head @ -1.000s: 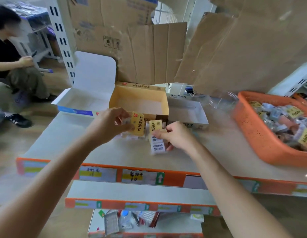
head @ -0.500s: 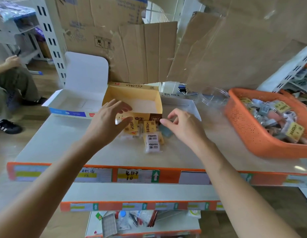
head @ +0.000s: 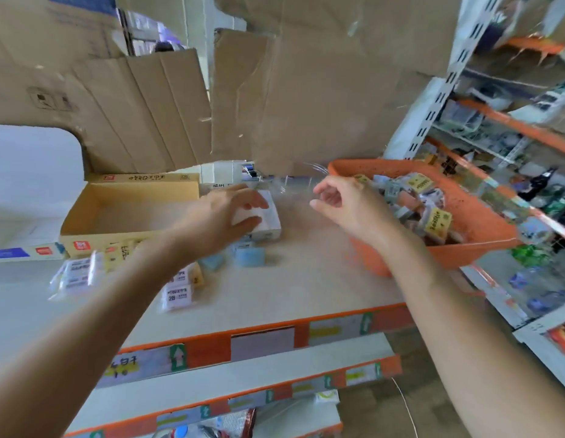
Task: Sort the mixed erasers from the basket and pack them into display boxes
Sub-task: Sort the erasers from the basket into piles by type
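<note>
On the shelf (head: 306,279), packing looks barely started. The orange basket (head: 464,248) at the right edge is heaped with mixed erasers (head: 435,221), so most of the sorting is left. The yellow display box (head: 94,241) at the left stands open and looks empty inside. A white-and-blue box (head: 15,251) beside it is cut off by the frame, contents not visible. A few pieces lie loose on the shelf in front of the boxes: blue erasers (head: 250,257), 2B-sleeved erasers (head: 179,295) and a clear-wrapped pack (head: 74,273), all unboxed. Left hand (head: 224,216) is spread over a small white box (head: 270,227) just right of the yellow one, fingers fairly straight. Blur hides whether it touches the box. Right hand (head: 341,203) hovers at the basket's near rim, fingers loosely curled, nothing held. Judgement: the loose pieces need boxing next, then many more basket grabs. The blurred frame hides the label details.
</note>
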A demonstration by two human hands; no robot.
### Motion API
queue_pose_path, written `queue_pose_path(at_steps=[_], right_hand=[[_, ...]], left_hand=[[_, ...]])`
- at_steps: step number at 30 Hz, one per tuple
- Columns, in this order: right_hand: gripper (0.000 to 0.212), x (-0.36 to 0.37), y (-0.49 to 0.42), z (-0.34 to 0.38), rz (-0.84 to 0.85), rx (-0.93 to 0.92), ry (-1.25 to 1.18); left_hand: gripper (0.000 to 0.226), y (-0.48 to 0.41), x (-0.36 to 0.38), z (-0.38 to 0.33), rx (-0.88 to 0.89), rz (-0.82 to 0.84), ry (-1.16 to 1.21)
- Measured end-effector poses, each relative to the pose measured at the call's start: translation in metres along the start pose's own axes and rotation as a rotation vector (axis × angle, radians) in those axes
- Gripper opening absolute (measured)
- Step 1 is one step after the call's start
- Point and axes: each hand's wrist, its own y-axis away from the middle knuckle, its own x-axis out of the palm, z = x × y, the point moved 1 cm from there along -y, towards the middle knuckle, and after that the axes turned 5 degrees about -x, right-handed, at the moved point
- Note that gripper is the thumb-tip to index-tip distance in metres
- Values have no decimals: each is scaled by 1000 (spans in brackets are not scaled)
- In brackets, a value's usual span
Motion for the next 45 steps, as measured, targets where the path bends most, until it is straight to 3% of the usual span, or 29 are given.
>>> queue_pose_path(at_steps=[12, 16, 21, 33, 40, 45], right_hand=[[22, -78, -6, -130, 97, 17, 109], [27, -88, -12, -158, 195, -34, 120], [39, -80, -19, -168, 436, -157, 151], [76, -49, -47, -162, 547, -439, 398], [73, -47, -53, -166, 579, -489, 429], [57, -46, -48, -165, 487, -510, 399]], left_hand=[[20, -99, 66, -81, 4, -45, 39], [35, -118, 86, -105, -16, -31, 15], [20, -132, 105, -116, -69, -13, -65], [22, -148, 105, -105, -152, -42, -24], [21, -153, 102, -98, -141, -40, 6], [22, -154, 102, -99, -132, -21, 10]])
